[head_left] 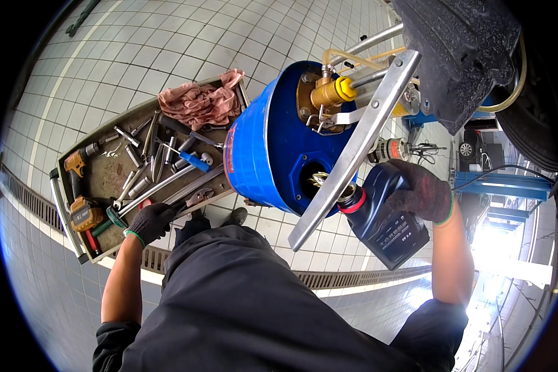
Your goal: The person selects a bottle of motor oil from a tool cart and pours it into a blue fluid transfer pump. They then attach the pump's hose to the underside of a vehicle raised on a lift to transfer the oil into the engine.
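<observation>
While knit glove (423, 193) grips, bottle (387, 226) tilts.

Drum (251, 139) between tool tray (113, 175) at left and bottle (384, 226) at right, rag (199, 105) on the tray

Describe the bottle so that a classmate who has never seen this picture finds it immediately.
Find the big blue drum near the middle. At its lower right, the gloved right hand holds a boxy, dark bottle, tilted. Its red-ringed neck sets it apart from the plain silver bar beside it.
</observation>
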The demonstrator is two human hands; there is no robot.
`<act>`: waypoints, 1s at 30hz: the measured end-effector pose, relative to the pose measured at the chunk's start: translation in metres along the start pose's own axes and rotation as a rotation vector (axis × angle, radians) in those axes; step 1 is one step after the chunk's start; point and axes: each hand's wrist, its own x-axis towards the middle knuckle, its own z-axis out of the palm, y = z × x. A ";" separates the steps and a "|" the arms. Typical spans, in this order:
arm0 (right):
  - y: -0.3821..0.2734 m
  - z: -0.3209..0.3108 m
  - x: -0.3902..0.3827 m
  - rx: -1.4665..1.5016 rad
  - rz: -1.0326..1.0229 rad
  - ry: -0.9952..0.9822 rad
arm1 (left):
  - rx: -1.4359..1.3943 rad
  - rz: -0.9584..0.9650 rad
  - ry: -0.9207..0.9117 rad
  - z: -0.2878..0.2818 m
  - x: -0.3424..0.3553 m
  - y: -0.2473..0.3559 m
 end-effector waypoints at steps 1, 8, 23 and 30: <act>-0.006 0.003 0.001 0.024 -0.001 0.005 | -0.001 -0.004 -0.002 0.000 0.001 0.000; -0.008 -0.006 0.003 -0.037 0.004 0.015 | 0.019 0.006 -0.012 -0.003 -0.002 0.005; -0.017 -0.013 0.016 -0.133 0.059 -0.005 | -0.022 0.033 -0.031 -0.007 0.001 0.000; -0.024 -0.015 0.020 -0.264 0.046 -0.008 | -0.053 -0.012 -0.040 -0.007 0.006 -0.008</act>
